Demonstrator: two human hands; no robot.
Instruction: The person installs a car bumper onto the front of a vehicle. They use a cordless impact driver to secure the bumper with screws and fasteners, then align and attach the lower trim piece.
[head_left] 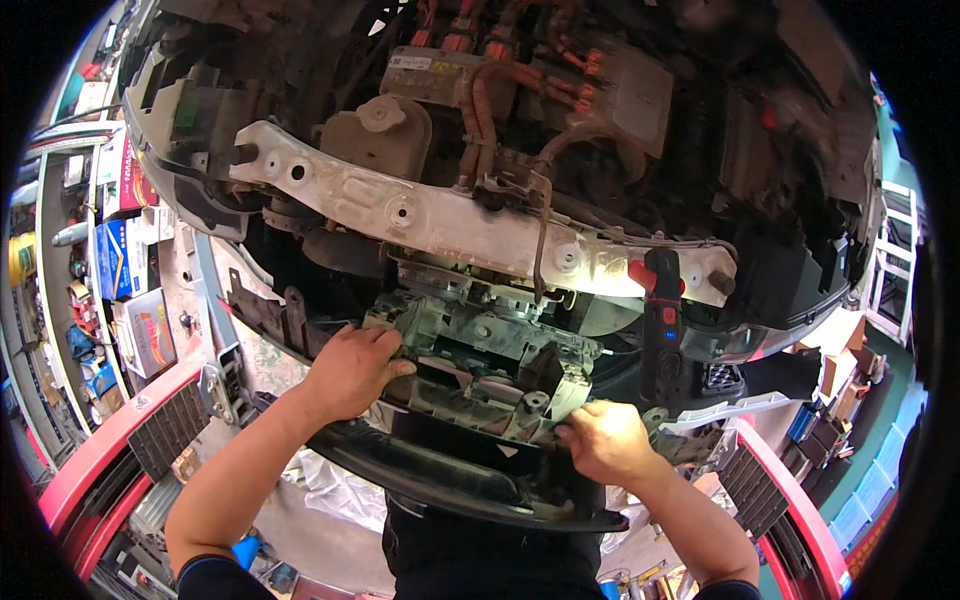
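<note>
My left hand (pixel 350 370) has its fingers curled on the left side of a dusty plastic bracket assembly (pixel 485 395) under the raised vehicle. My right hand (pixel 608 440) grips the lower right corner of that assembly, fingertips pinched at its edge. A long black curved panel (pixel 450 465) lies below the assembly, between my forearms. Above is a pale metal crossbeam (pixel 370 200) with holes. A black and red work light (pixel 662 325) hangs upright at the beam's right part, with small blue indicators showing.
Orange cables (pixel 480 110) and a reservoir (pixel 375 150) fill the upper underside. Red lift arms (pixel 800 520) with black pads flank me. A cluttered shelf rack (pixel 45 300) stands on the left; a white frame (pixel 895 250) and boxes are on the right.
</note>
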